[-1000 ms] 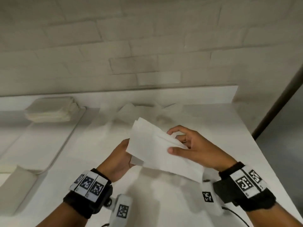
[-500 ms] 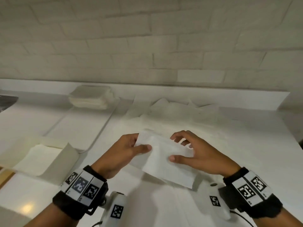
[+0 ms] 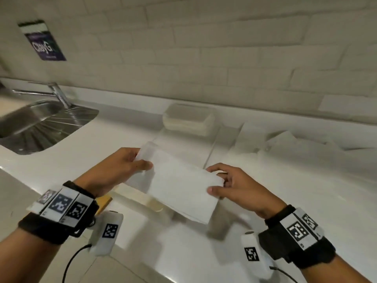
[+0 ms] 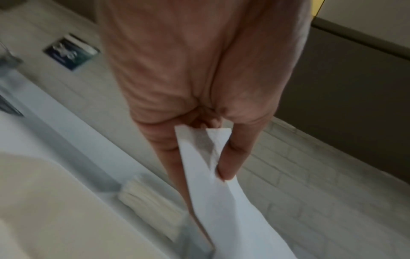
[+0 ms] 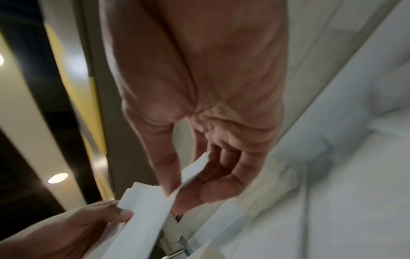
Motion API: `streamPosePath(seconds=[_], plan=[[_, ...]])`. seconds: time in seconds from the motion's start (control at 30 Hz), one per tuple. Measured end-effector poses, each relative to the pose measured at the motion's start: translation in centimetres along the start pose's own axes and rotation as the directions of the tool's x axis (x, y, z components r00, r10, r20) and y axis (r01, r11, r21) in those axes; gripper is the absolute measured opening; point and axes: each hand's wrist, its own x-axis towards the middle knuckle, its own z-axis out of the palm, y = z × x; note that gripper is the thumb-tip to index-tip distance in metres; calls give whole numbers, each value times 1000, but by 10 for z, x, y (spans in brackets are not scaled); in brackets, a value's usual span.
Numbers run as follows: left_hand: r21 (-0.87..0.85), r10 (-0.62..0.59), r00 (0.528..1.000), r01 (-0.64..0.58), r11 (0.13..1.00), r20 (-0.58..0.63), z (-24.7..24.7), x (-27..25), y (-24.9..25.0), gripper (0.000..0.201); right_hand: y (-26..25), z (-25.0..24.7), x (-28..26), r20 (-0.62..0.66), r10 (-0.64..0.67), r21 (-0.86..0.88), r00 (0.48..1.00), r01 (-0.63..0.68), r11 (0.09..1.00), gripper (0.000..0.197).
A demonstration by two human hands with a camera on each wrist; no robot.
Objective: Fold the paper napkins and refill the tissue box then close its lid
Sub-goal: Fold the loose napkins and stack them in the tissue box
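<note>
A folded white napkin (image 3: 179,184) hangs in the air between both hands, above the counter. My left hand (image 3: 142,160) pinches its far left corner, thumb on top. My right hand (image 3: 214,180) pinches its right end between thumb and fingers. In the left wrist view the thumb (image 4: 226,166) presses the napkin (image 4: 221,201). In the right wrist view the napkin (image 5: 150,210) runs from my right fingers (image 5: 210,189) to the left hand (image 5: 88,222). The cream tissue box (image 3: 132,194) lies right under the napkin, mostly hidden. A stack of folded napkins (image 3: 187,119) sits at the back.
A steel sink (image 3: 40,125) with a tap (image 3: 57,94) is at the left. Loose unfolded napkins (image 3: 295,144) lie on the white counter (image 3: 306,190) at the right. A tiled wall with a dark sign (image 3: 42,41) closes the back.
Both hands have carried the napkin to the left, over the tissue box. The head view has swung left, so the sink and the sign now show.
</note>
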Motion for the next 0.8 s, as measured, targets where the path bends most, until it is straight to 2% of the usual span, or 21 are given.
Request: streamPosePath(seconds=[0.1,0.2,0.27,0.37,0.5,0.63,0.7,0.73,0.8], plan=[[189,-35,990,61,980,-136,-45,8,-38,13,-20,51,46,-55,-76,-259,996,59,964,39],[479,-10,973,123,869,-232,-68,20,-67,12,-33,96,82,-34,-106,-457,994,79,886,43],[579,-6,976,134,804,-218,-66,32,-82,27,-35,117,96,10,-89,-607,996,77,791,46],[632,5,986,102,769,-166,-56,47,-95,43,-30,135,108,46,-71,-783,996,80,617,48],[704,70,990,36,710,-122,-51,58,-106,44,-21,146,114,62,-43,-885,997,74,459,43],[844,231,969,-51,534,-88,-52,49,-112,48,-20,154,116,32,-98,-940,995,63,334,35],[891,320,945,-87,446,-68,-49,44,-108,43,-25,156,114,14,-37,-962,999,23,271,37],[896,325,945,-113,430,-37,-45,45,-106,38,-27,156,114,14,-53,-960,999,28,277,39],[837,208,977,-147,526,41,-37,52,-105,28,-30,151,108,9,-91,-949,996,38,314,41]])
